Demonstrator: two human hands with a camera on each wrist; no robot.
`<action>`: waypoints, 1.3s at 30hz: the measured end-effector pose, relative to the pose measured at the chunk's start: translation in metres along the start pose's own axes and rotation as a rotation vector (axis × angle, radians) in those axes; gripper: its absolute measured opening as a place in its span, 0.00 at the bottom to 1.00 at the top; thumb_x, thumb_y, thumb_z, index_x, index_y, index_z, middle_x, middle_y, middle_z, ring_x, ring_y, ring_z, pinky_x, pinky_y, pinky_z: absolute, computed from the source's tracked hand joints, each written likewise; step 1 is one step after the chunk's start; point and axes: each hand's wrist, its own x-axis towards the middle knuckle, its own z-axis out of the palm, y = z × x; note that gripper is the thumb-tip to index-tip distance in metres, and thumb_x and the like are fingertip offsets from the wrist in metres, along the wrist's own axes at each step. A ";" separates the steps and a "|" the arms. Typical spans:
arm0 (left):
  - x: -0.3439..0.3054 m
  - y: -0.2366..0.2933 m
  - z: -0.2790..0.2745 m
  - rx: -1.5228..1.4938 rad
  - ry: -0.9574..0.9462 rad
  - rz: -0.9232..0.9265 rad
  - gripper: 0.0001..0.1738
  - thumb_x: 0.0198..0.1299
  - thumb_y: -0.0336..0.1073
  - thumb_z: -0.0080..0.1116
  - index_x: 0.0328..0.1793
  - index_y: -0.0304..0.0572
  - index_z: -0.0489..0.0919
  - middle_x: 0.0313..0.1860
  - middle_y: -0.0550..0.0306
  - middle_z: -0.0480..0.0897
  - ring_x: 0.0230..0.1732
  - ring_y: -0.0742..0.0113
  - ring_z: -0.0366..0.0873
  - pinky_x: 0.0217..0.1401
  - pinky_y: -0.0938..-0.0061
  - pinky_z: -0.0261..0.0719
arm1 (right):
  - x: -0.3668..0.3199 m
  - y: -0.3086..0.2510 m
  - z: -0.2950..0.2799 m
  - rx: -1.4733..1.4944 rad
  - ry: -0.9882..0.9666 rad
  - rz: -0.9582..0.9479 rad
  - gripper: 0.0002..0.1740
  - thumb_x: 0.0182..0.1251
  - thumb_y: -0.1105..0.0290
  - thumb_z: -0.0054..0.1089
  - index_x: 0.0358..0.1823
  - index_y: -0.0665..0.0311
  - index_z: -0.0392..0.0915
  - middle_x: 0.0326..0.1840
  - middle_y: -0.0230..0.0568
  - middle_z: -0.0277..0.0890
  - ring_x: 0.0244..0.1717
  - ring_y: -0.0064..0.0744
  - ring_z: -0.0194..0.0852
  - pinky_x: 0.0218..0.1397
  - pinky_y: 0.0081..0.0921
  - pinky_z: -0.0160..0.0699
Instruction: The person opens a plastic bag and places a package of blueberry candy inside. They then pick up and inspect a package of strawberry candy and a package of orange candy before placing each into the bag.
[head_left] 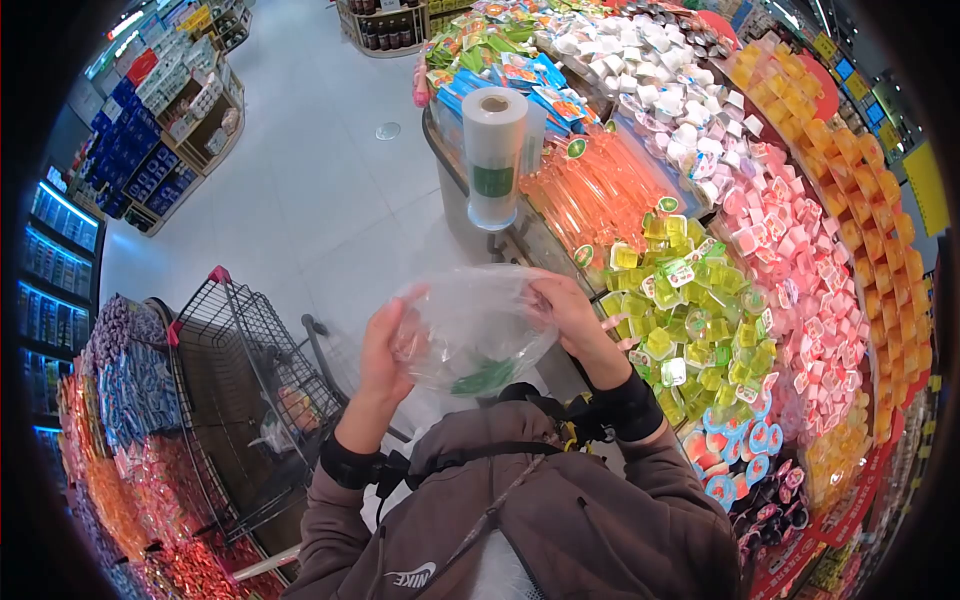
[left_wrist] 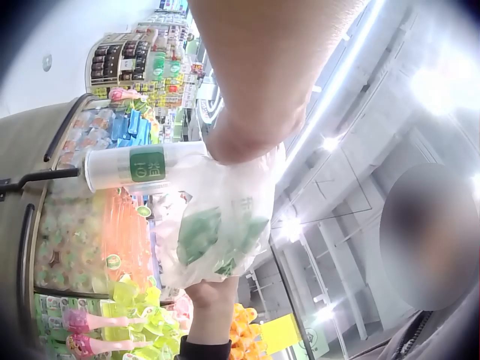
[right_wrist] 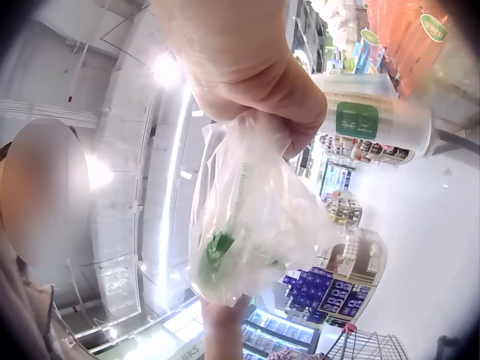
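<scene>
Between my two hands a thin clear plastic bag (head_left: 475,335) with green print is spread wide. My left hand (head_left: 385,345) grips its left side, and some of those fingers show through the film. On the other side my right hand (head_left: 572,315) pinches the bag near its upper edge. In the right wrist view the bag (right_wrist: 251,225) hangs from the curled right fingers, its film gathered under them. Just beyond the bag stands an upright roll of plastic bags (head_left: 495,150) with a green label.
To the right, a curved display holds heaps of green jelly cups (head_left: 690,320), orange jelly sticks (head_left: 600,190), white cups (head_left: 650,80) and pink cups (head_left: 790,240). A wire shopping cart (head_left: 240,390) stands at left, beside piled wrapped sweets (head_left: 140,400). Pale floor (head_left: 320,130) runs ahead.
</scene>
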 end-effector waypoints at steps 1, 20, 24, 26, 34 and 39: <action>0.001 0.000 -0.001 -0.076 -0.046 -0.016 0.24 0.58 0.42 0.44 0.56 0.32 0.64 0.15 0.71 0.63 0.18 0.84 0.60 0.21 0.89 0.58 | -0.001 -0.002 0.000 0.066 -0.006 0.051 0.10 0.59 0.70 0.41 0.20 0.61 0.64 0.17 0.25 0.56 0.18 0.16 0.54 0.19 0.16 0.53; -0.003 -0.002 0.011 -0.286 -0.206 0.006 0.34 0.56 0.40 0.42 0.67 0.34 0.46 0.23 0.64 0.70 0.22 0.77 0.67 0.28 0.84 0.68 | -0.012 -0.019 -0.007 0.708 0.127 0.221 0.13 0.63 0.62 0.43 0.38 0.63 0.70 0.26 0.29 0.71 0.25 0.22 0.70 0.28 0.20 0.70; 0.000 -0.003 -0.002 -0.105 -0.332 0.017 0.40 0.52 0.38 0.51 0.67 0.37 0.45 0.28 0.61 0.73 0.31 0.73 0.71 0.36 0.80 0.71 | -0.014 -0.012 -0.022 0.760 -0.093 0.077 0.11 0.63 0.63 0.43 0.38 0.63 0.69 0.32 0.29 0.71 0.30 0.22 0.69 0.33 0.20 0.70; -0.003 -0.005 -0.003 -0.116 -0.449 -0.012 0.45 0.48 0.37 0.57 0.68 0.40 0.44 0.36 0.57 0.76 0.38 0.69 0.76 0.40 0.78 0.72 | -0.013 -0.010 -0.024 0.764 -0.164 0.025 0.09 0.62 0.66 0.45 0.39 0.63 0.68 0.33 0.29 0.71 0.31 0.21 0.69 0.34 0.19 0.69; -0.003 -0.006 -0.026 0.582 -0.245 0.154 0.13 0.46 0.22 0.54 0.41 0.34 0.72 0.35 0.56 0.76 0.28 0.74 0.75 0.29 0.81 0.74 | -0.009 -0.006 -0.022 0.199 0.192 -0.424 0.10 0.50 0.86 0.45 0.31 0.63 0.64 0.28 0.30 0.64 0.28 0.18 0.61 0.34 0.13 0.62; -0.005 -0.009 -0.011 0.605 -0.014 0.380 0.04 0.50 0.24 0.53 0.28 0.38 0.70 0.36 0.56 0.76 0.30 0.76 0.73 0.31 0.84 0.71 | -0.010 -0.005 -0.013 -0.179 0.351 -0.730 0.11 0.46 0.87 0.45 0.22 0.62 0.58 0.24 0.31 0.58 0.25 0.19 0.55 0.31 0.13 0.56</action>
